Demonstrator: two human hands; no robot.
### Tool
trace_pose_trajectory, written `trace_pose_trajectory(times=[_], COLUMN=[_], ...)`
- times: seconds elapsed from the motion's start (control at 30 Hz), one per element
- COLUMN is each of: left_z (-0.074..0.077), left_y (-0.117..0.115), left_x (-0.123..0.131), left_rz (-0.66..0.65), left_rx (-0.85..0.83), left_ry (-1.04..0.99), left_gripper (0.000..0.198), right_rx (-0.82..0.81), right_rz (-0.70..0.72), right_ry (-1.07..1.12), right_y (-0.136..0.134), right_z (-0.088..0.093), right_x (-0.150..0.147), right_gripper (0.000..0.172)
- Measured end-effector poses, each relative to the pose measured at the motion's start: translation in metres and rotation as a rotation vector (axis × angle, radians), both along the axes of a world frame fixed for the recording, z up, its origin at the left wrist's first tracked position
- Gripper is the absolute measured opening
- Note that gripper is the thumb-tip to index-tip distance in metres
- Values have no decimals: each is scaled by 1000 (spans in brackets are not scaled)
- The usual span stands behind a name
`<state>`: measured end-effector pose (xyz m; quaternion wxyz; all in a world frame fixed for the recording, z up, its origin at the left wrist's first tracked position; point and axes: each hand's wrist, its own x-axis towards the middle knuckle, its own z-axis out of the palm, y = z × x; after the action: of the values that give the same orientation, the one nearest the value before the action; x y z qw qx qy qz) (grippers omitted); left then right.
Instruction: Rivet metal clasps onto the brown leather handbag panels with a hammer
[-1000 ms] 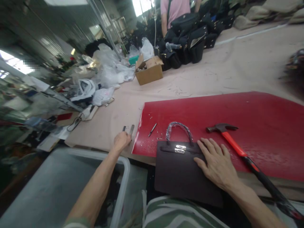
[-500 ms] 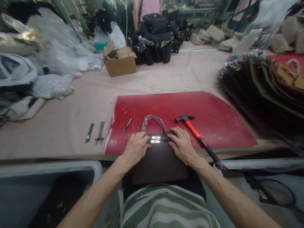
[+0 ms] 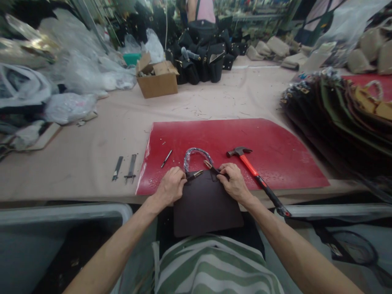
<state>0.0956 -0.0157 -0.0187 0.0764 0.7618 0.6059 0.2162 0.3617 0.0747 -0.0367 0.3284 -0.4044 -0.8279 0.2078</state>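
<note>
A dark brown bag panel (image 3: 208, 204) extends over the table's front edge towards my lap, a plastic-wrapped handle (image 3: 197, 151) arching from its top. My left hand (image 3: 170, 184) pinches a short dark strap (image 3: 190, 176) with a shiny metal fitting at its end, lying low across the panel's upper left. My right hand (image 3: 233, 180) pinches a second strap (image 3: 214, 170), whose metal fitting (image 3: 208, 164) tilts up to the left. Between the two fittings there is a gap. My fingertips partly cover both straps.
Under the panel's top lies a red mat (image 3: 269, 151). A claw hammer (image 3: 251, 167) rests to the right; a small metal punch (image 3: 166, 159) and two pronged tools (image 3: 131, 168) lie left. Stacked panels (image 3: 330, 110) stand at right, a cardboard box (image 3: 157, 83) behind. Bins flank my lap.
Both hands have gone from fingers spread on the panel to pinching the straps. The two metal fittings, side by side before, are now apart and angled away from each other.
</note>
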Motion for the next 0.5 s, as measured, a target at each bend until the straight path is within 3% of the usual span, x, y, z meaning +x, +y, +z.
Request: trace_pose_trajectory(times=[0.17,0.37,0.5], left_z=[-8,6,10], left_y=[-5,-10,-7], left_x=[3,18,20], left_rz=[31,27,50], left_rx=[87,6,-42], left_ry=[-10,123,29], left_gripper=[15,9,7], right_rx=[5,16,29], right_rz=[-54,-68,-87], right_ry=[37,40,45], right_y=[-4,-6,-7], right_z=[0,1,-1], right_x=[-3,-4,-5], right_gripper=[8,9,13])
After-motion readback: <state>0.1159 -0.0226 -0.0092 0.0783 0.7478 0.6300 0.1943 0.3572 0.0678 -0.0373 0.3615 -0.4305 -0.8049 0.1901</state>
